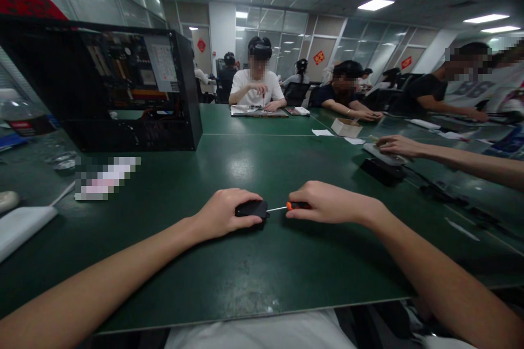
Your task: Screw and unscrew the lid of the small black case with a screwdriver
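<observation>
On the green table, my left hand (227,210) is closed around a small black box-shaped object (252,209), thumb and fingers on its two sides. My right hand (323,203) grips a screwdriver (290,205) by its black and orange handle. Its thin bright shaft points left, and the tip meets the right end of the black object, near a small loop at the corner. Whether the tip sits in a screw or a gap is too small to tell. My palm and fingers hide part of the handle.
An open black computer case (164,136) stands at the back left, near a plastic bottle (30,120). Another person's hand (399,146) rests on a device at the right, with dark cables beside it. A small box (346,127) and papers lie farther back. The green table (241,272) ends close to my body.
</observation>
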`<state>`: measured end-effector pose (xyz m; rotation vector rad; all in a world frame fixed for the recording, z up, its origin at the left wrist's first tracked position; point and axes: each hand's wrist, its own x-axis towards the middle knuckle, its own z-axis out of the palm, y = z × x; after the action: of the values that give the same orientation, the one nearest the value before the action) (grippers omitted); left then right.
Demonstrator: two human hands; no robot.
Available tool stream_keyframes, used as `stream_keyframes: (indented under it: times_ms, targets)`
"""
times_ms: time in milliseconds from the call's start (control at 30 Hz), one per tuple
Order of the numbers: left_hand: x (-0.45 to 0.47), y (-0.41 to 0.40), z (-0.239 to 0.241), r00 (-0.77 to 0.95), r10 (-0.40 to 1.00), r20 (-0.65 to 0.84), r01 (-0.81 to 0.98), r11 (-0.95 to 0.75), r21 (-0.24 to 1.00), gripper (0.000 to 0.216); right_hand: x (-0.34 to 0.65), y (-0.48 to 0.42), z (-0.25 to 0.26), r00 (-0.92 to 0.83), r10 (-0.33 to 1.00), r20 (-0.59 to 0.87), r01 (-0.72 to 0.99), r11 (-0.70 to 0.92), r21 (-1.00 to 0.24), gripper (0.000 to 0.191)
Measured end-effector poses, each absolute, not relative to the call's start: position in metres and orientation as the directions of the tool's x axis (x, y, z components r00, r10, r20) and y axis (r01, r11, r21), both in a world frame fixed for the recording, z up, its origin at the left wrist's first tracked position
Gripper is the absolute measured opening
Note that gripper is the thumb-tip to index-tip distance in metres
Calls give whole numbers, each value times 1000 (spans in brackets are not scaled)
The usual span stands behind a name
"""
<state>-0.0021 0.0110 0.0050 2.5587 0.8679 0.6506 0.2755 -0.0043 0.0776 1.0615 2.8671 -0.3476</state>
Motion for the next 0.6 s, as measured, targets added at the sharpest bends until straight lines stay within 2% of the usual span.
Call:
stream_keyframes:
  times_ms: [300,600]
  targets:
    - [-12,19,13,734,624,266,441,-737,513,42,304,13,71,-732,674,-100,680,713,-172,52]
    - [-10,21,4,650,706,281,493,-674,551,38,292,19,53,-774,621,-123,623,715,-317,50]
